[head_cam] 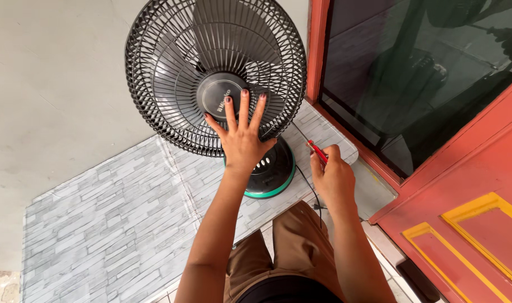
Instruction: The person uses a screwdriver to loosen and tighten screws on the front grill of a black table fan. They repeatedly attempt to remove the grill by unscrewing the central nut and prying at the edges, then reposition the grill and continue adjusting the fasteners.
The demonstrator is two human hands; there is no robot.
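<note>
The fan (pixel 216 73) stands on the desk (pixel 110 224), a surface covered in a grey stone-brick pattern, with its black wire cage facing up toward you and its round black base with a green rim (pixel 272 171) just below the cage. Your left hand (pixel 242 137) lies flat against the lower front of the cage, fingers (pixel 243 106) spread wide and open, gripping nothing, the tips reaching the round cap at the centre of the cage. Your right hand (pixel 331 174) sits just beside the base on its right, fingers closed around a screwdriver (pixel 316 150) with a red handle; its thin metal shaft points up and left to the cage's lower right edge. A black cord (pixel 309 188) runs from the base down past your right wrist. Your knees in brown trousers (pixel 292 247) show at the bottom. To the right, a dark window (pixel 413 78) in a red frame stands next to a red door (pixel 469 224) with yellow trim.
</note>
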